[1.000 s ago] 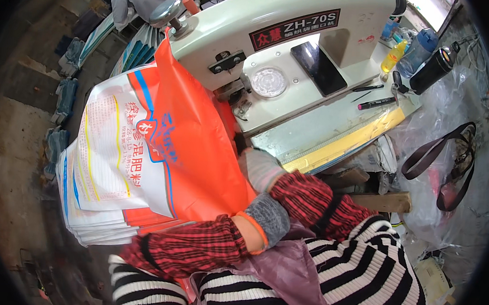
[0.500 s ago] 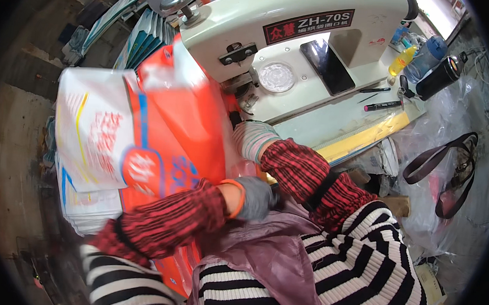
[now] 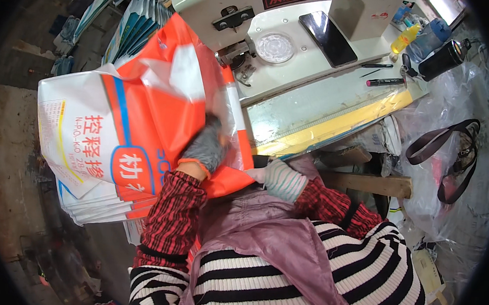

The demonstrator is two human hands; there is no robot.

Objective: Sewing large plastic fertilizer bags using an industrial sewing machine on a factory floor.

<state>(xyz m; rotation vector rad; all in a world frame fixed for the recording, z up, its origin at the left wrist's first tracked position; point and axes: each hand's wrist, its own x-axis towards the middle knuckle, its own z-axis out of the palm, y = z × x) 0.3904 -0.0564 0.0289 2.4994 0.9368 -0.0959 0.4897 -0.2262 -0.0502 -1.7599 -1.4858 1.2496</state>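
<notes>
A red-and-white woven bag (image 3: pixel 174 99) with blue bands lies on my left, its open mouth facing the sewing machine. My left hand (image 3: pixel 204 148), in a grey glove with an orange cuff, is at the bag's mouth; its fingertips are blurred and partly hidden by the bag. My right hand (image 3: pixel 283 181), in a pale striped glove, pinches the near corner of the bag's mouth edge. Just beyond the bag's mouth edge is the sewing head (image 3: pixel 237 58) of the white sewing machine (image 3: pixel 372 25).
A black phone (image 3: pixel 327 39) and a clear round dish (image 3: pixel 274 47) rest on the machine bed. Bottles, including a yellow one (image 3: pixel 405 39), and a pink-tipped marker (image 3: pixel 385 82) are at the right. More folded bags (image 3: pixel 136 31) stand at far left. A strap (image 3: pixel 432 144) lies on plastic film.
My right hand has come back from beside the sewing head to the bag's near corner. My left hand has moved up and left to the bag's mouth, which has swung wider open.
</notes>
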